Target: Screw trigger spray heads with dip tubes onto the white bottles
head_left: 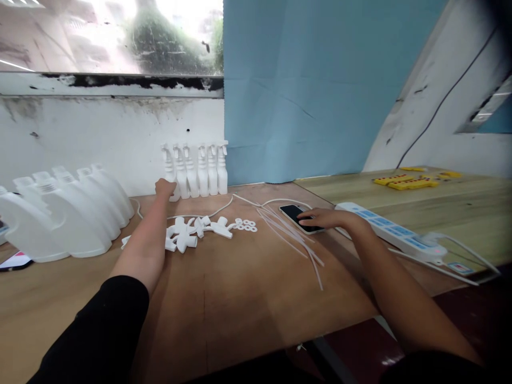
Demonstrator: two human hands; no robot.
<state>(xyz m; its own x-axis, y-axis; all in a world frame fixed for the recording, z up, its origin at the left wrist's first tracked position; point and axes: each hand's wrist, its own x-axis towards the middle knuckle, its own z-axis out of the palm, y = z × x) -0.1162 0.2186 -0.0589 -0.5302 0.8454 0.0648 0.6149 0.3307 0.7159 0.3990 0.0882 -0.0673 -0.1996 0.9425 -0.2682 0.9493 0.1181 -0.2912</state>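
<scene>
Against the wall, several white spray bottles [203, 173] stand upright in a row with their trigger heads on. My left hand [165, 187] reaches to the leftmost spray bottle [168, 166], its fingers curled round the lower body. At the right, my right hand [316, 217] rests over a phone [294, 213], fingers stretched out onto the dark screen. White trigger heads [186, 234] lie in a loose pile in front of the row, beside small white rings [246, 225]. Thin clear tubes [296, 234] spread between the rings and the phone.
Several large translucent bottles [80, 218] stand at the left, with another phone [15, 261] beside them. A white power strip [390, 232] with plugged cables lies right of my right hand. Yellow pieces [412, 183] lie on the farther table. A white cable runs behind the parts.
</scene>
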